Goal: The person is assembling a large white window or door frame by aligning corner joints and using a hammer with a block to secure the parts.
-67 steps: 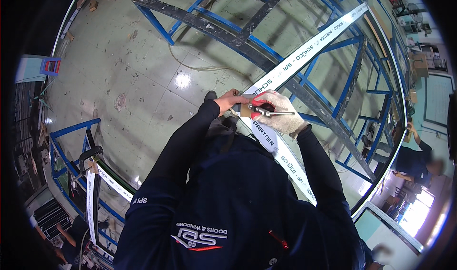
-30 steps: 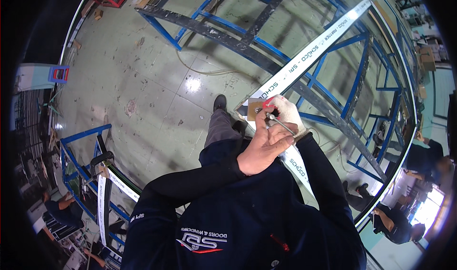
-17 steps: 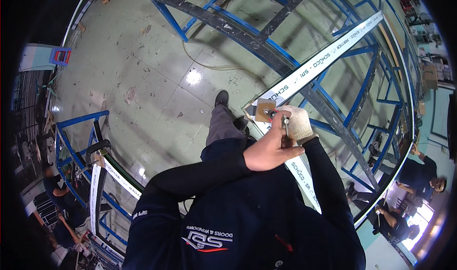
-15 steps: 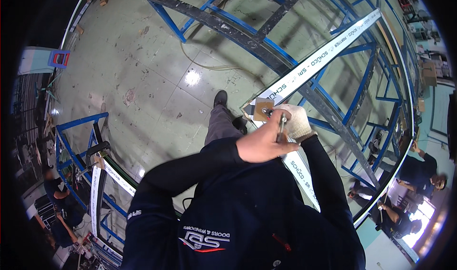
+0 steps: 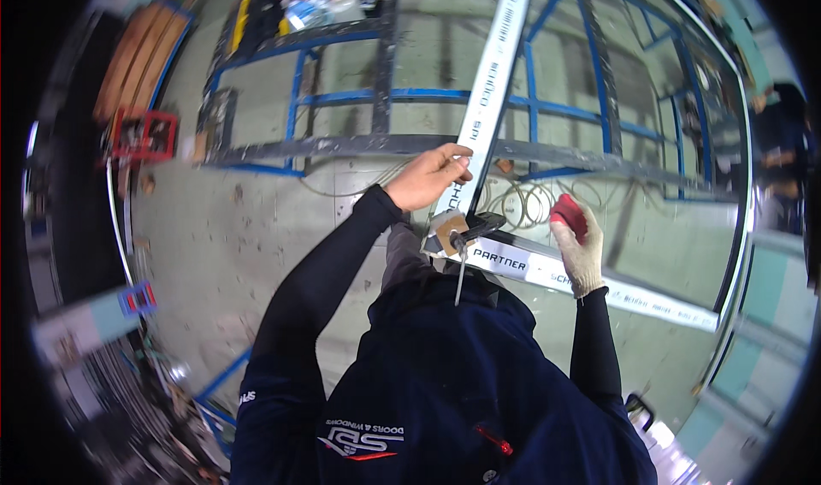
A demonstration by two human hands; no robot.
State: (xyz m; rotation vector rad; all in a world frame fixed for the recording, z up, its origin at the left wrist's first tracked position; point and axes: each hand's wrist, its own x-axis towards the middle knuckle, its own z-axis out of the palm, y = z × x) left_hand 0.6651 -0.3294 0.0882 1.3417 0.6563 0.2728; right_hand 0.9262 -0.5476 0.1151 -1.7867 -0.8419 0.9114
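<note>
A large frame of dark profiles (image 5: pixel 489 83) covered in white printed film lies before me, one corner close to my body. On that corner sits a black clamp (image 5: pixel 481 226) with a brown cardboard pad (image 5: pixel 446 231) beneath it. The clamp's metal screw rod (image 5: pixel 462 284) points toward me. My bare left hand (image 5: pixel 430 179) is over the profile just beyond the clamp, fingers loosely bent and nothing visible in them. My right hand (image 5: pixel 580 244), in a cream glove with red on it, hovers by the near profile (image 5: pixel 650 304). Its fingers are half curled, with no held thing showing.
A blue and black metal stand (image 5: pixel 342 147) supports the frame. Bottles and cloths (image 5: pixel 321 2) lie on its far left part. A coiled hose (image 5: pixel 526 204) is on the floor. Left stand a red crate-like frame (image 5: pixel 145 136) and wooden planks (image 5: pixel 141 57). A person (image 5: pixel 778 134) is at the far right.
My left hand has left the clamp's screw and moved forward over the profile. My right hand has drawn away from the corner to the right. The whole view has turned.
</note>
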